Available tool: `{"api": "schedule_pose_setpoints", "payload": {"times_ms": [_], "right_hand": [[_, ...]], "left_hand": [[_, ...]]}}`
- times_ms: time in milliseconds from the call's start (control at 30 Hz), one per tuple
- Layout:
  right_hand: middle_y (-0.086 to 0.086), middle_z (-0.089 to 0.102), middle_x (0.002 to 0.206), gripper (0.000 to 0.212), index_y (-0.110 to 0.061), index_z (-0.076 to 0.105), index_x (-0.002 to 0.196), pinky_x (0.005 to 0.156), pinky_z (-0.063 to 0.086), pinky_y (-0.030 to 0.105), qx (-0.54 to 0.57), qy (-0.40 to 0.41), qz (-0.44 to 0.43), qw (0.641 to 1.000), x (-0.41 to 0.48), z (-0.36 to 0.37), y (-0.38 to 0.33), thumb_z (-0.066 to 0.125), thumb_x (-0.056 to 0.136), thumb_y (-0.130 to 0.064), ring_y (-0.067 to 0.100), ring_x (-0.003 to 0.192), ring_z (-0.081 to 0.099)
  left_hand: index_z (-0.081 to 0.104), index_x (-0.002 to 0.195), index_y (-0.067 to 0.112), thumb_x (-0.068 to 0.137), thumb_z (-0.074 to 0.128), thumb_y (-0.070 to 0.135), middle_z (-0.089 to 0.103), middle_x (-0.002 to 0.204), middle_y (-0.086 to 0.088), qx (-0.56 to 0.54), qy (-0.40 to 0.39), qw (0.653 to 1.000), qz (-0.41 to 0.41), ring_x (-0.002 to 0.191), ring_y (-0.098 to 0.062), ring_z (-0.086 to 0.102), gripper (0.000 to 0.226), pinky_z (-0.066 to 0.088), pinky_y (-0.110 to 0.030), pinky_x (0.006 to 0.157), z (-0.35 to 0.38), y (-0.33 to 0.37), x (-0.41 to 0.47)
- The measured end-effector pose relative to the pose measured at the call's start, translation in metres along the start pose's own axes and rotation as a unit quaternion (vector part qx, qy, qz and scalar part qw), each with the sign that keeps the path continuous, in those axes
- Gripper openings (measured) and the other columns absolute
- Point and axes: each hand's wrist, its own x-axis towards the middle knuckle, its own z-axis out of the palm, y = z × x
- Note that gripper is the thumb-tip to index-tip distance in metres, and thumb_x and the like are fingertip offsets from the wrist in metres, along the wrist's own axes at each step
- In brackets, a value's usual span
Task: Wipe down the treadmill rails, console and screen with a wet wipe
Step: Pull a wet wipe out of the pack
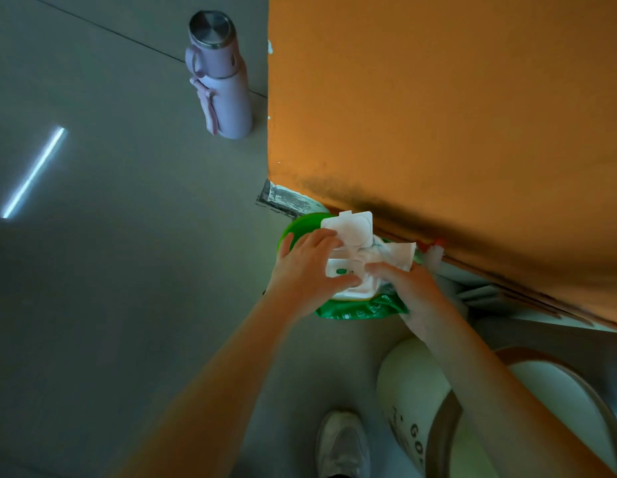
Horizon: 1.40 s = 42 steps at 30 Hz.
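A green pack of wet wipes (362, 309) lies on the floor beside the orange wall, its white flip lid (351, 226) standing open. My left hand (305, 267) grips the pack's top by the opening, thumb on the white lid frame. My right hand (408, 288) pinches a white wet wipe (391, 254) that sticks out of the opening toward the wall. No treadmill shows in this view.
An orange wall (455, 115) fills the upper right. A lilac water bottle (219, 77) with a steel cap stands on the grey floor (110, 270) at its corner. A green round object (296, 228) lies behind the pack. My white shoe (343, 443) and a cream bag (414, 398) are below.
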Motion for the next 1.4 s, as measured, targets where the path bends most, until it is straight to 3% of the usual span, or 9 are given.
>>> {"api": "schedule_pose_setpoints", "payload": {"times_ms": [233, 333, 500, 667, 767, 900, 1067, 1233, 1400], "right_hand": [[0.001, 0.069, 0.115, 0.054, -0.026, 0.060, 0.118, 0.101, 0.047, 0.050, 0.004, 0.013, -0.004, 1.000, 0.001, -0.004, 0.007, 0.081, 0.069, -0.017, 0.025, 0.106, 0.065], [-0.001, 0.069, 0.116, 0.071, -0.027, 0.058, 0.122, 0.102, 0.046, 0.050, 0.003, 0.017, -0.003, 1.000, 0.000, -0.001, 0.008, 0.086, 0.056, -0.029, 0.024, 0.108, 0.064], [0.002, 0.070, 0.109, 0.043, -0.024, 0.060, 0.111, 0.098, 0.049, 0.048, 0.030, 0.026, -0.013, 0.999, 0.002, -0.001, 0.007, 0.077, 0.075, -0.009, 0.027, 0.105, 0.065], [0.006, 0.065, 0.125, 0.096, -0.025, 0.041, 0.141, 0.090, 0.055, 0.044, 0.072, -0.001, 0.003, 0.997, 0.006, -0.015, 0.006, 0.086, 0.058, -0.012, 0.026, 0.105, 0.067], [0.008, 0.063, 0.128, 0.118, -0.023, 0.037, 0.145, 0.088, 0.056, 0.043, 0.074, -0.030, 0.022, 0.997, 0.007, -0.016, 0.007, 0.092, 0.041, -0.020, 0.027, 0.106, 0.067], [0.007, 0.063, 0.127, 0.110, -0.025, 0.036, 0.144, 0.088, 0.056, 0.042, 0.111, -0.036, 0.043, 0.992, 0.009, -0.011, 0.012, 0.090, 0.049, -0.014, 0.026, 0.108, 0.067], [0.008, 0.066, 0.125, 0.089, -0.022, 0.047, 0.136, 0.091, 0.053, 0.042, 0.138, -0.068, 0.029, 0.988, 0.006, -0.014, 0.013, 0.081, 0.056, -0.005, 0.026, 0.108, 0.066], [0.013, 0.058, 0.134, 0.126, -0.033, 0.026, 0.150, 0.078, 0.057, 0.040, 0.172, -0.071, 0.036, 0.982, 0.010, -0.016, 0.012, 0.093, 0.045, -0.013, 0.032, 0.113, 0.064], [0.006, 0.069, 0.106, 0.057, -0.019, 0.058, 0.121, 0.077, 0.056, 0.033, 0.156, -0.086, 0.022, 0.984, 0.002, -0.009, 0.001, 0.076, 0.068, -0.008, 0.021, 0.096, 0.069]], "left_hand": [[0.052, 0.134, 0.027, 0.087, 0.059, 0.055, 0.041, 0.149, 0.014, -0.018, -0.032, 0.999, -0.012, 0.136, -0.004, 0.036, 0.055, 0.010, -0.041, 0.119, -0.002, 0.005, 0.001], [0.065, 0.110, 0.021, 0.090, 0.057, 0.046, 0.045, 0.147, 0.010, -0.004, -0.007, 1.000, -0.006, 0.130, -0.008, 0.045, 0.034, 0.011, -0.045, 0.119, -0.002, 0.010, 0.000], [0.067, 0.079, 0.012, 0.084, 0.063, 0.019, 0.060, 0.120, 0.003, -0.047, 0.058, 0.996, -0.045, 0.108, -0.016, 0.053, 0.010, 0.030, -0.042, 0.108, 0.000, 0.017, -0.002], [0.048, 0.056, 0.024, 0.075, 0.068, 0.009, 0.048, 0.106, 0.008, -0.132, 0.106, 0.978, -0.126, 0.102, -0.013, 0.040, 0.031, 0.036, -0.034, 0.094, -0.017, -0.013, 0.000], [0.047, 0.061, 0.029, 0.079, 0.066, 0.002, 0.044, 0.116, 0.006, -0.188, 0.069, 0.976, -0.082, 0.108, -0.013, 0.045, 0.037, 0.035, -0.017, 0.090, -0.016, -0.017, -0.006], [0.053, 0.065, 0.026, 0.081, 0.059, -0.007, 0.041, 0.116, 0.005, -0.260, 0.065, 0.956, -0.122, 0.093, 0.004, 0.042, 0.038, 0.027, 0.004, 0.077, -0.014, -0.015, -0.006], [0.064, 0.111, 0.024, 0.081, 0.044, -0.018, 0.031, 0.139, 0.001, -0.323, 0.000, 0.938, -0.126, 0.130, -0.015, 0.033, 0.056, 0.032, -0.024, 0.109, -0.018, -0.013, -0.005], [0.058, 0.107, 0.041, 0.080, 0.040, -0.017, 0.028, 0.146, 0.001, -0.370, -0.086, 0.912, -0.155, 0.135, -0.020, 0.031, 0.066, 0.037, -0.034, 0.108, -0.030, -0.012, 0.000], [0.058, 0.121, 0.031, 0.084, 0.041, -0.016, 0.033, 0.138, -0.002, -0.404, -0.103, 0.889, -0.187, 0.125, -0.021, 0.039, 0.062, 0.045, -0.025, 0.093, -0.037, -0.014, 0.004]]}}
